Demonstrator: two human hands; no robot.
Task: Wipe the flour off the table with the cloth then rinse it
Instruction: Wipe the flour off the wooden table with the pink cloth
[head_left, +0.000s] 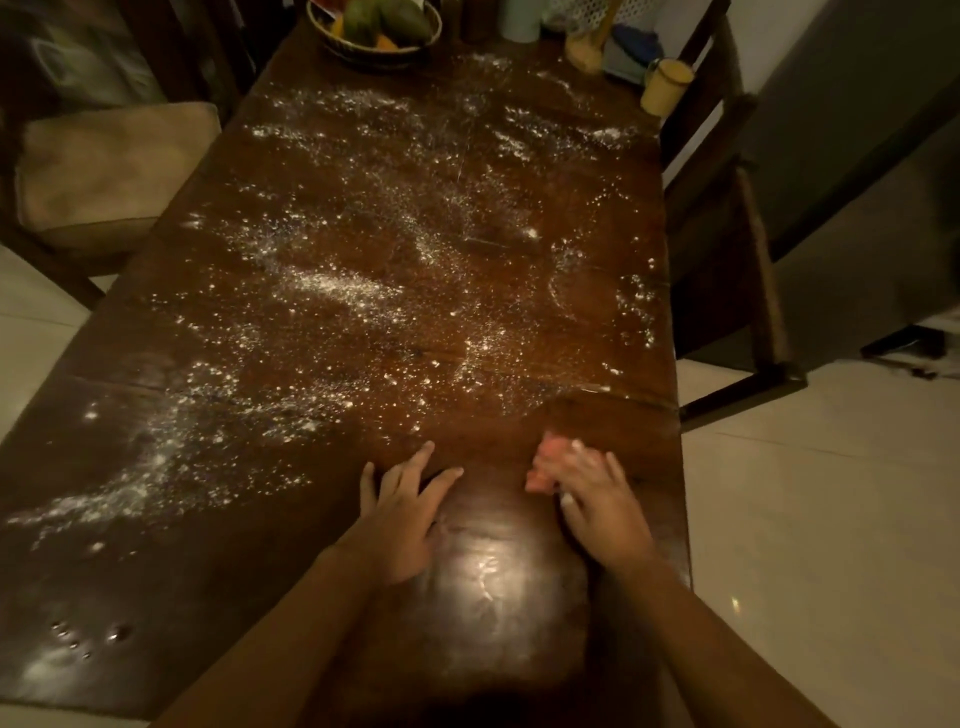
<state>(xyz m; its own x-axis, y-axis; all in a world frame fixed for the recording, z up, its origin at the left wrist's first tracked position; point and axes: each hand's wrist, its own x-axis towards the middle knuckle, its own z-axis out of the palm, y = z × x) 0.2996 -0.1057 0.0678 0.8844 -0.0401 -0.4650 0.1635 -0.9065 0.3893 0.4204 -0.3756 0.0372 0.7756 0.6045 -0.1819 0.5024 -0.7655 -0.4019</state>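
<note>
Dark wooden desk (524, 218) seen from the head camera. Flour (332, 283) lay scattered over most of its surface, thickest toward the near left edge. The left hand (410, 514) rested flat on the desk, released, fingers spread. The right hand (602, 504), blurred, pressed extended fingers on the pink cloth (543, 467), which lay on the desk near its right edge. A fruit bowl (332, 39) and a yellow cup (665, 88) stood at the far end.

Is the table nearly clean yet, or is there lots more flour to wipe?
Not nearly. Only the shiny patch of table nearest the person looks wiped. The right hand presses the pink cloth there, and the left hand rests flat beside it. White flour covers most of the rest, and the cloth is not yet rinsed.
</note>
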